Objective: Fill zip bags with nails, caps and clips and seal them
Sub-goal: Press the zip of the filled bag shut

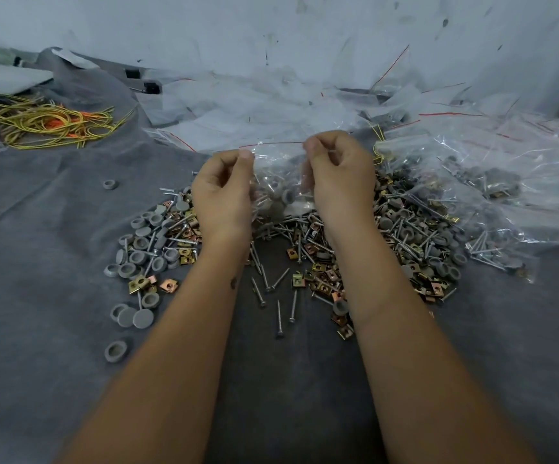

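A clear zip bag (279, 182) with a red seal line hangs between my hands above the pile. My left hand (222, 192) pinches its top left corner and my right hand (338, 175) pinches the top edge at the right. Grey caps and nails show through the plastic. Below lies a heap of loose parts on the grey cloth: grey round caps (144, 242), silver nails (271, 289) and brass-coloured square clips (325, 279).
Filled zip bags (492, 195) lie heaped at the right. Empty clear bags (254, 105) are spread at the back against the white wall. A tangle of yellow and orange cords (43, 123) lies at the far left. Grey cloth (37, 329) covers the surface.
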{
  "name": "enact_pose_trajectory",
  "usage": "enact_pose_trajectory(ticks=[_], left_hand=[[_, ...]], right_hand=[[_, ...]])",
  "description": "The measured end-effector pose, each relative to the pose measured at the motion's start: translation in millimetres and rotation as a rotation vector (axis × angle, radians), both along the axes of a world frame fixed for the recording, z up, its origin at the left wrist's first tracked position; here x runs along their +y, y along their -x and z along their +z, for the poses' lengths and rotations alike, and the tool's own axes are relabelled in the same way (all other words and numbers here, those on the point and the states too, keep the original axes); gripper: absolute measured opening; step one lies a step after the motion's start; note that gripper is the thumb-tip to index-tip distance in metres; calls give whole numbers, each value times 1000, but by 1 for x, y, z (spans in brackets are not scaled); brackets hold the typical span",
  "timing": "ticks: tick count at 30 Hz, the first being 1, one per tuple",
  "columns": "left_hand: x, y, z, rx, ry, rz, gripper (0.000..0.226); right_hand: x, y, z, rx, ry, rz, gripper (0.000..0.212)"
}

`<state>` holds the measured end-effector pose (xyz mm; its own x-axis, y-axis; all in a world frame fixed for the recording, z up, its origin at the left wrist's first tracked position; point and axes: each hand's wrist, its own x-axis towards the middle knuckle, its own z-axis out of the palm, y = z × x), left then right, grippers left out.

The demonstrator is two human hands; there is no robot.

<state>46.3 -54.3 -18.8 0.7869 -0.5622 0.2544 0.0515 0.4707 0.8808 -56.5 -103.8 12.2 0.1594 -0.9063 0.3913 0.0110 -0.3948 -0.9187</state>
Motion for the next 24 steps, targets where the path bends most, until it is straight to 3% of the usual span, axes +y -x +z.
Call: enact_pose_trajectory(ticks=[4, 7, 13, 16, 24], left_hand=[[0, -1, 1, 85, 18, 43, 23], [1, 1, -1, 50, -20, 57, 23], [4, -3, -3, -52, -44, 1, 16], [3, -7, -4, 16, -39, -80, 14], [2, -11, -8, 75, -15, -175, 16]], right_hand=[[8, -12, -12, 54, 114, -68, 10], [11, -9, -21, 55, 141, -84, 10], [10, 7, -16, -185, -188, 133, 12], [11, 9, -14, -223, -216, 132, 20], [7, 10, -15, -297, -238, 99, 9]])
